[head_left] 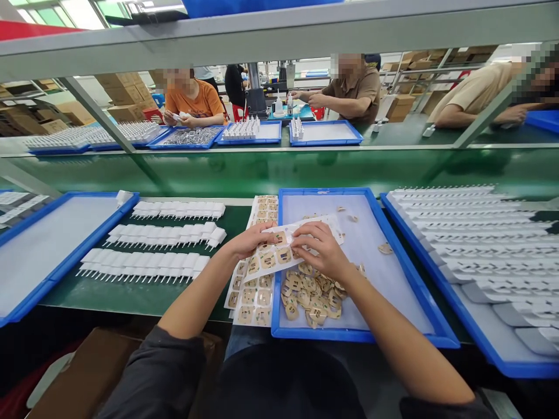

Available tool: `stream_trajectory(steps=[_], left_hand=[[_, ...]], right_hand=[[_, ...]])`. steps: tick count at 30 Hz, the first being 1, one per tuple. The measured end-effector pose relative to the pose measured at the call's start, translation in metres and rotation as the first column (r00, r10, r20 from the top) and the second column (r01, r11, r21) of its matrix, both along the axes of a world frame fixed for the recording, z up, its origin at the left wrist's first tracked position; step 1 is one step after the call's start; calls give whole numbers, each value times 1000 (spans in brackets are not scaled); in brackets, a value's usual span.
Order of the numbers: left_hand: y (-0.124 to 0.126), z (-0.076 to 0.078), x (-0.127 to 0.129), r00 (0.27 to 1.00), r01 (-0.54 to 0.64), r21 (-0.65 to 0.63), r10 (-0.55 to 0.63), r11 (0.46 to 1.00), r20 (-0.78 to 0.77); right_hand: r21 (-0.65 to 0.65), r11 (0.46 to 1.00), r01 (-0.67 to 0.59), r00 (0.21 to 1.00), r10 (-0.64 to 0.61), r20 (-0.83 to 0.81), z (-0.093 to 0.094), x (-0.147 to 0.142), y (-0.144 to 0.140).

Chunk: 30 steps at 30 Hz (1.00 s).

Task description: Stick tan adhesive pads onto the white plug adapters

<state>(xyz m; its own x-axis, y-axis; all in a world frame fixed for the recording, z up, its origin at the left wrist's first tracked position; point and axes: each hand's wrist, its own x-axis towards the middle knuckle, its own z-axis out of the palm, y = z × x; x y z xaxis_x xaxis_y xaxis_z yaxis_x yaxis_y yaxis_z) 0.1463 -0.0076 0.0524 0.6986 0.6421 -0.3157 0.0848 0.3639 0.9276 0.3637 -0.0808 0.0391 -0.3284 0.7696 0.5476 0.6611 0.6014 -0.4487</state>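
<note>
Both my hands hold a white backing sheet (279, 251) of tan sticker pads above the left edge of a blue tray (395, 265). My left hand (251, 238) pinches the sheet's left part. My right hand (317, 250) grips its upper right part, fingers curled over one pad. Under my right hand, a heap of loose tan pads (311, 295) lies in the tray. More sheets of pads (252, 291) rest flat on the green table, partly under the held sheet.
Three rows of white plug parts (161, 235) lie left of the sheets. An empty blue tray (48, 250) is far left. At right a blue tray (480, 256) holds several rows of white parts. Across the green conveyor (279, 169), other people work at blue trays.
</note>
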Motion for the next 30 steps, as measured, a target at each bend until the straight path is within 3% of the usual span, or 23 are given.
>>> stream_trajectory(steps=[5, 8, 10, 12, 14, 15, 16, 17, 20, 22, 25, 27, 30], left_hand=[[8, -7, -2, 1000, -14, -43, 14, 999, -11], [16, -12, -8, 978, 45, 122, -18, 991, -208], [20, -14, -11, 894, 193, 299, -42, 934, -447], [23, -13, -10, 766, 341, 474, 52, 812, -640], [26, -7, 2, 680, 368, 752, 395, 547, -619], [25, -2, 12, 687, 342, 846, 505, 409, -522], [23, 4, 27, 730, 310, 900, 529, 307, -432], [18, 11, 46, 783, 277, 931, 506, 239, -363], [-14, 27, 124, 923, 292, 953, 236, 82, -303], [-42, 31, 188, 941, 334, 942, 65, -34, -332], [-85, 27, 285, 919, 376, 901, -33, -218, -392], [-111, 22, 339, 892, 417, 857, -41, -302, -449], [-140, 10, 396, 854, 486, 810, -15, -329, -519]], right_hand=[[-75, 996, -57, 988, 46, -145, 11, 12, -3], [-214, 977, -7, 921, -77, -381, 11, 21, 3], [-336, 939, 77, 827, -249, -504, 6, 26, 10], [-451, 877, 165, 742, -411, -529, -1, 30, 16], [-513, 833, 207, 747, -473, -467, -9, 36, 23], [-528, 821, 218, 773, -475, -420, -13, 39, 25], [-522, 816, 248, 793, -480, -374, -16, 42, 28], [-518, 813, 265, 799, -486, -354, -19, 45, 30], [-490, 814, 311, 815, -493, -302, -24, 48, 33], [-465, 822, 328, 831, -485, -271, -25, 48, 32], [-415, 849, 327, 872, -441, -214, -26, 50, 29], [-388, 859, 334, 901, -412, -136, -26, 53, 27], [-363, 861, 356, 917, -397, -41, -25, 59, 24]])
